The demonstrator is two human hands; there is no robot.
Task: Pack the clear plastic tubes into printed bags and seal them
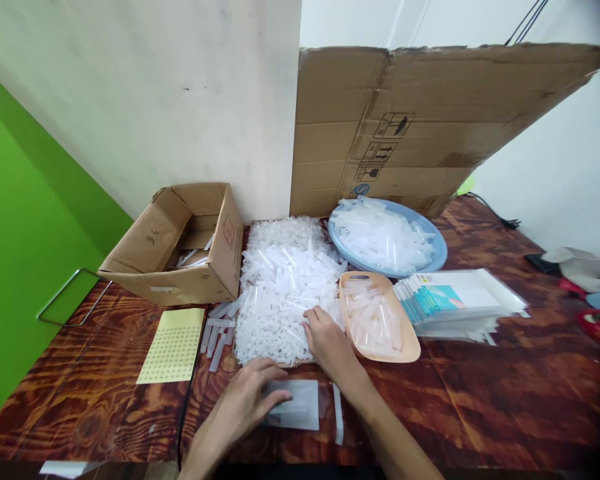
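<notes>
My left hand rests at the front edge of the table, its thumb pressing the left end of a flat, clear plastic packet with whitish contents. The fingers curl at the packet's upper left corner. My right hand reaches into a heap of small white plastic pieces, fingertips bent together among them. Whatever is between those fingertips is too small to make out. Longer translucent plastic strips lie farther back in the same heap. A single narrow clear strip lies right of the packet.
An orange tray and a blue basin hold clear plastic pieces. Stacked plastic packets lie at right. An open cardboard box and a yellow sticker sheet stand left. Large cardboard leans behind.
</notes>
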